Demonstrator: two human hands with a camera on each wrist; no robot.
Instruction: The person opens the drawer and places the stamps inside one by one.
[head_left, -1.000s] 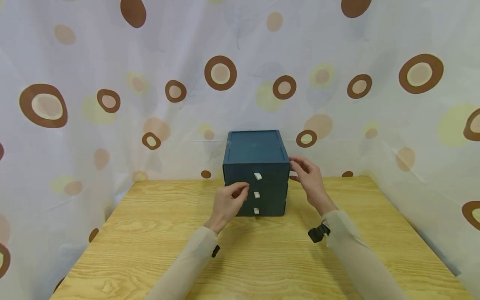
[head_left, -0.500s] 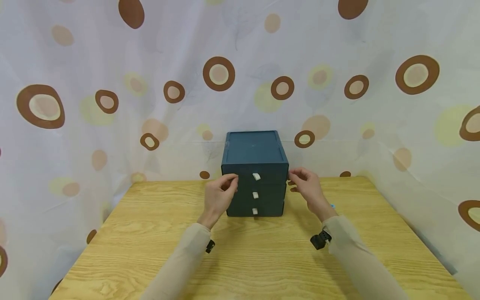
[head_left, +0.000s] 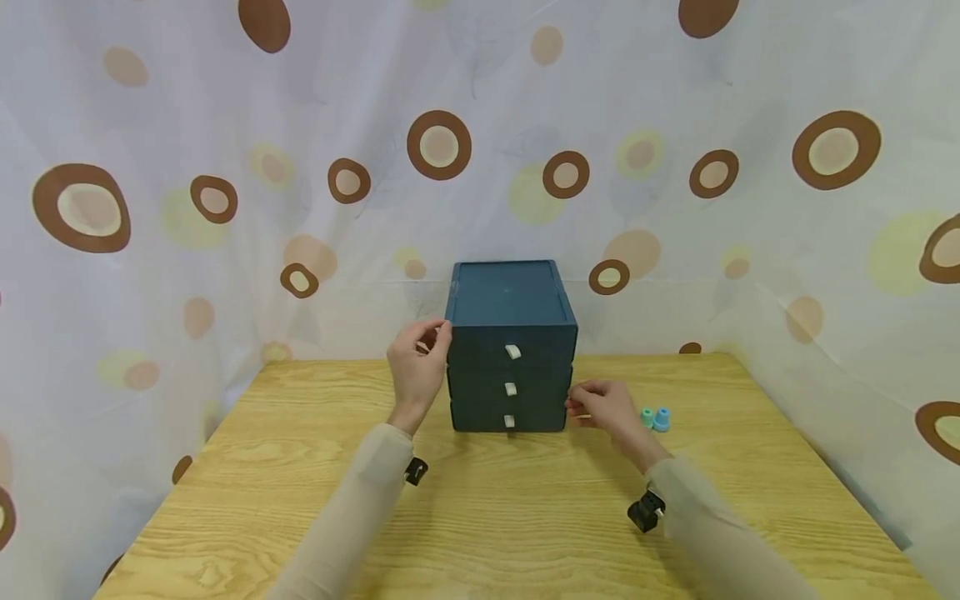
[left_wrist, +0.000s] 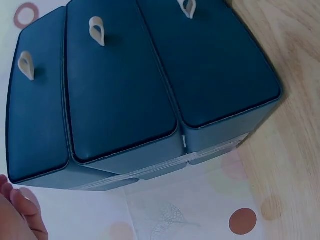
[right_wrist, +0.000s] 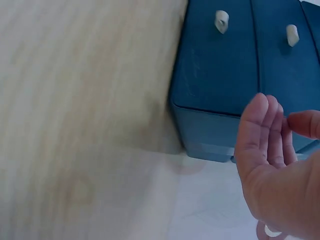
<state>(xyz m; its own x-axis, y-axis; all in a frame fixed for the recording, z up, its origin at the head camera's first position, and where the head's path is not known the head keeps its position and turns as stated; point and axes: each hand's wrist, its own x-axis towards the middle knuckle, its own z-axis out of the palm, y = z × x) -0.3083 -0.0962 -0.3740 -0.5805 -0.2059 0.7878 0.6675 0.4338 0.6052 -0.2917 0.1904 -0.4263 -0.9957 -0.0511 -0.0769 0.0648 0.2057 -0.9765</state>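
A dark blue cabinet (head_left: pixel 510 292) of three stacked drawers stands on the table, its front toward me. Each drawer front carries a small white loop tab, such as the top pull tab (head_left: pixel 513 352); all three drawers sit closed. My left hand (head_left: pixel 418 367) is at the cabinet's upper left front corner, fingertips right at the edge, fingers loosely bent. In the left wrist view only part of that hand shows, beside the corner. Low on the cabinet's right side is my right hand (head_left: pixel 609 410), its fingers fairly straight and the thumb near them, with nothing visible between them.
To the right of my right hand stand a small green cone-shaped piece (head_left: pixel 647 418) and a blue one (head_left: pixel 662 420), side by side on the wooden table (head_left: pixel 480 517). A patterned curtain (head_left: pixel 480 208) hangs directly behind the table and along both sides.
My left hand has moved left and up from the drawer fronts to the corner. My right hand has slid down along the cabinet's right side, bringing the two small pieces into view.
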